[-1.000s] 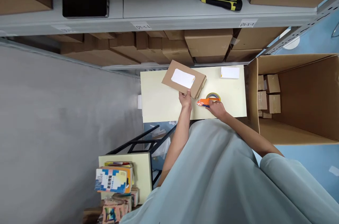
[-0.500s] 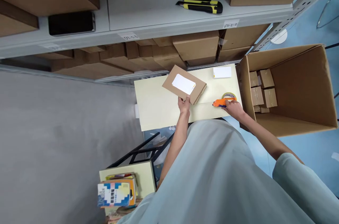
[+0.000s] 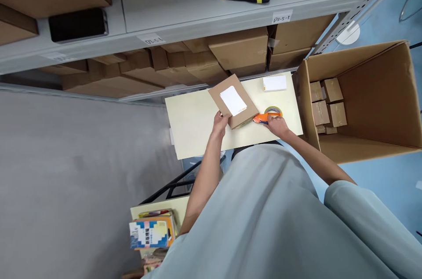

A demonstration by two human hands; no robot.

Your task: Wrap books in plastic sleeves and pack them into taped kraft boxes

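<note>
A pale yellow table (image 3: 198, 125) stands below a grey shelf (image 3: 171, 6). The left hand (image 3: 220, 119) grips the near corner of a flat brown box (image 3: 227, 109) lying on the table, its long side slanting away to the left. The right hand (image 3: 277, 125) is closed around an orange tape dispenser (image 3: 265, 117), whose tip touches the box edge. The fingers hide its handle.
</note>
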